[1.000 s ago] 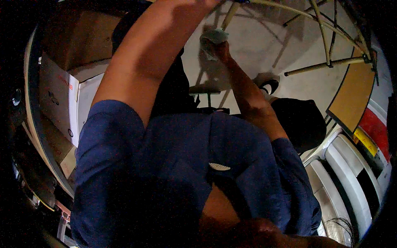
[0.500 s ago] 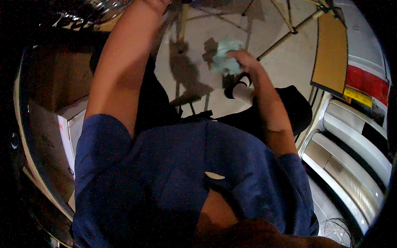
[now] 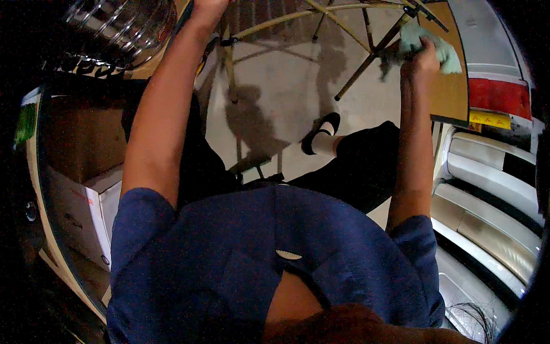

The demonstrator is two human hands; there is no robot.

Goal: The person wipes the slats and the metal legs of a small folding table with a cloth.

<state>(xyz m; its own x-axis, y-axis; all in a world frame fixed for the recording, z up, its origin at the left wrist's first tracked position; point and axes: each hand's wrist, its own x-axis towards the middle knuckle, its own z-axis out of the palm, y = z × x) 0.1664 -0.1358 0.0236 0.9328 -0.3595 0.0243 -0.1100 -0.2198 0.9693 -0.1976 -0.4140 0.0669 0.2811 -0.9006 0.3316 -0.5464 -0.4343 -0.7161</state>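
Note:
Pale green cloth (image 3: 444,53), crumpled, is gripped in my right hand (image 3: 424,59), with its ends hanging out on both sides. That hand is at the upper right, over a tan board (image 3: 450,94) with a dark edge, close to the top of a thin-legged frame (image 3: 358,43). My left hand (image 3: 211,8) reaches up to the top edge of the picture. Its fingers are cut off there, so what it touches is hidden.
Left of my left forearm are a shiny ribbed metal vessel (image 3: 123,28) and a white box (image 3: 86,215). White and silver packages (image 3: 487,212) are stacked at the right, below a red item (image 3: 498,97). A black shoe (image 3: 312,140) rests on the pale floor (image 3: 286,86).
My right hand has swung up and to the right with the cloth, from above the floor to over the tan board. My left arm stays stretched forward.

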